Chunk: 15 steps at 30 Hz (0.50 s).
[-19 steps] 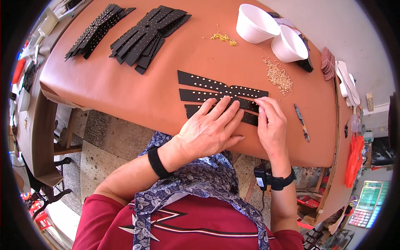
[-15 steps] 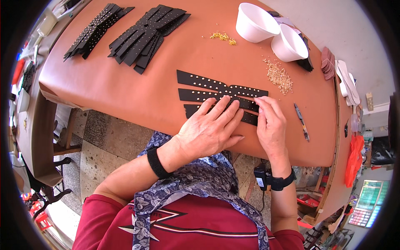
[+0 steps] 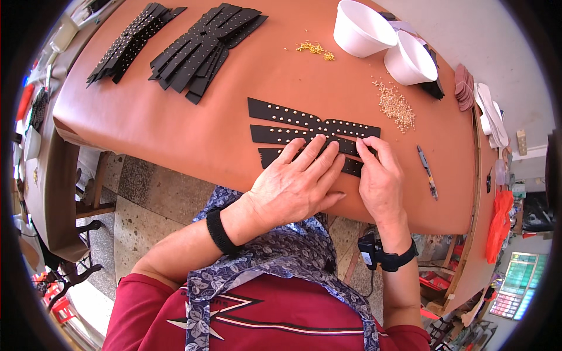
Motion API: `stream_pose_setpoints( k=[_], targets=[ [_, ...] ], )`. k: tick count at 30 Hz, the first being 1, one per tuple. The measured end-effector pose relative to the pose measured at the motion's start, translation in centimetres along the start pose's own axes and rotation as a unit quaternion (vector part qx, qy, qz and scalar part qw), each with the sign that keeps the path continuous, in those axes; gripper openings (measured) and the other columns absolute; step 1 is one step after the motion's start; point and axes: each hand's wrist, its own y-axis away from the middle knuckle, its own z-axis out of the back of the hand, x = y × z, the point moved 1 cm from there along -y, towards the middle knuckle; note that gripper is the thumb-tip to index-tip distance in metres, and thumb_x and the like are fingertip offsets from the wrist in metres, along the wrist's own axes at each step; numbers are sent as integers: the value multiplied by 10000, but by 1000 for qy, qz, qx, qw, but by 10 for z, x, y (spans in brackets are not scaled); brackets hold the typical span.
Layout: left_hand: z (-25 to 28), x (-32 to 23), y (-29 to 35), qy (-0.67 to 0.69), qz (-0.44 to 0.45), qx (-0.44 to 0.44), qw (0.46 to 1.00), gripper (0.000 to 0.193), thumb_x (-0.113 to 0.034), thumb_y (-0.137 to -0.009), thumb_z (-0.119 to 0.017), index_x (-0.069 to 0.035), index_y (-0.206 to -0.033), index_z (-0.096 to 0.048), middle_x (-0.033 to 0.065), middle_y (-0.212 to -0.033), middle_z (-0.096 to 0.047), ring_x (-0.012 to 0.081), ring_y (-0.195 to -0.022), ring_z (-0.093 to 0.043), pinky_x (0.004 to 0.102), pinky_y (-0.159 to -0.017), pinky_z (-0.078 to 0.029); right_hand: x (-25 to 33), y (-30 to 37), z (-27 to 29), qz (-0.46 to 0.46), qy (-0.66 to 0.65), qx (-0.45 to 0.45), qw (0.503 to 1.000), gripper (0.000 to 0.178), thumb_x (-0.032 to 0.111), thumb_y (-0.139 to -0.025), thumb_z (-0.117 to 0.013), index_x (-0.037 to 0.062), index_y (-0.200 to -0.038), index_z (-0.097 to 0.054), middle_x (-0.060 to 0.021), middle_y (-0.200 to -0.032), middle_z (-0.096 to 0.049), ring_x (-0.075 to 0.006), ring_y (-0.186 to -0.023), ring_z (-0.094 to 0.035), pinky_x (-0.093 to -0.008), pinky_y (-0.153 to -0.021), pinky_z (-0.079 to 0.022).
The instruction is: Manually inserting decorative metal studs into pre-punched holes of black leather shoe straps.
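Flat on the brown table lie three black strips with rows of small metal studs: an upper strip [image 3: 281,113], a middle strip [image 3: 264,134] and a lower strip [image 3: 269,156]. They draw close together towards their middle. My left hand [image 3: 295,184] rests palm down over the middle and lower strips, fingers stretched out, covering part of them. At the right end of the middle strip, my right hand [image 3: 381,181] pinches with thumb and forefinger. Whatever is between those fingertips is too small to make out. A heap of small gold studs [image 3: 396,107] lies beyond my right hand.
Two white bowls, a larger bowl [image 3: 360,32] and a smaller bowl [image 3: 410,61], stand at the back right. Yellow metal bits [image 3: 315,49] lie left of them. A pen [image 3: 428,171] is right of my right hand. Black studded stacks [image 3: 205,50] sit at the far left.
My right hand's fingertips have shifted slightly and the forefinger is more bent at the middle strip. My left hand stays in place on the strips. The whole view has moved a little.
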Motion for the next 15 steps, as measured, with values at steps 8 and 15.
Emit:
stream_pose_setpoints(
  k=[8, 15],
  targets=[
    [0, 1, 5, 3, -6, -3, 1000, 536, -402, -852, -733, -29, -1230, -659, 155, -1328, -602, 331, -1232, -579, 478, -1014, -450, 7, -1, -3, 42, 79, 31, 995, 251, -23, -855, -633, -24, -1096, -703, -121, -1122, -642, -320, -999, -654, -405, -842, -549],
    [-5, 3, 1, 33, -10, -49, 998, 523, -412, -874, -705, -37, -1234, -642, 122, -1314, -611, 308, -1251, -552, 460, -1032, -425, -2, 0, -1, 13, 16, 20, 1000, 326, -70, -875, -554, -3, -1167, -683, -147, -1157, -637, -337, -1037, -664, -414, -872, -551]
  ],
)
